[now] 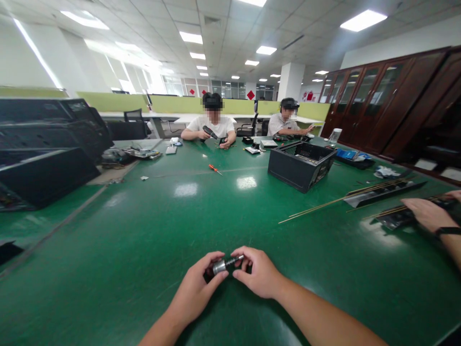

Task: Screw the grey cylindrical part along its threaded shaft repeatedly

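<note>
Fingers (216, 275) of both hands pinched on metal tool (225, 265)

Shiny metal tool (224, 265); glossy green table (144, 230).

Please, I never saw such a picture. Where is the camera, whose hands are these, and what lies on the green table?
There is no machine here. One camera sits on a person's head and looks forward and down, so the two bare arms at the bottom are that person's own. The left hand and the right hand together hold a small metal cylinder with a thin shaft, just above the green table. Farther off lie an open black computer case, an orange-handled screwdriver and some thin brass-coloured rods. The hand at the right edge belongs to a co-worker.
</note>
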`<state>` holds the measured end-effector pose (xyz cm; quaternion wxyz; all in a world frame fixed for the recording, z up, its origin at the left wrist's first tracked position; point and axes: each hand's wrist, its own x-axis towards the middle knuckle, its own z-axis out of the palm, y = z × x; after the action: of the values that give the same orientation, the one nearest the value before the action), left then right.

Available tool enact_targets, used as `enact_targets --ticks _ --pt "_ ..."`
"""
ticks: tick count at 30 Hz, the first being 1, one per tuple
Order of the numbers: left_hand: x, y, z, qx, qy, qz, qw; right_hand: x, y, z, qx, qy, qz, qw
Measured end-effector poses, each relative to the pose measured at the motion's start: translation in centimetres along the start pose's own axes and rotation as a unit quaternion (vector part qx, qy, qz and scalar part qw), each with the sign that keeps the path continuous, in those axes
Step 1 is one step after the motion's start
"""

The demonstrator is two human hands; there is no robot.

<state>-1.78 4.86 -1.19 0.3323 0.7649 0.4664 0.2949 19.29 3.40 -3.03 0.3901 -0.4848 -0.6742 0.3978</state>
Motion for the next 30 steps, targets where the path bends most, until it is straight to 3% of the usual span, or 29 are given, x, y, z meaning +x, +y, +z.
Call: enact_targets --ticks 12,30 --pt "-0.12 -0.25 0.16 -0.002 -0.042 0.034 0.999 -0.14 -0.80 -0.59 -0.074 0.006 -0.033 0.997" --pt "-0.21 -0.43 0.41 0.025 -0.011 0.027 0.999 -0.03 -0.94 -0.50 -0.077 0.015 -0.027 0.997"
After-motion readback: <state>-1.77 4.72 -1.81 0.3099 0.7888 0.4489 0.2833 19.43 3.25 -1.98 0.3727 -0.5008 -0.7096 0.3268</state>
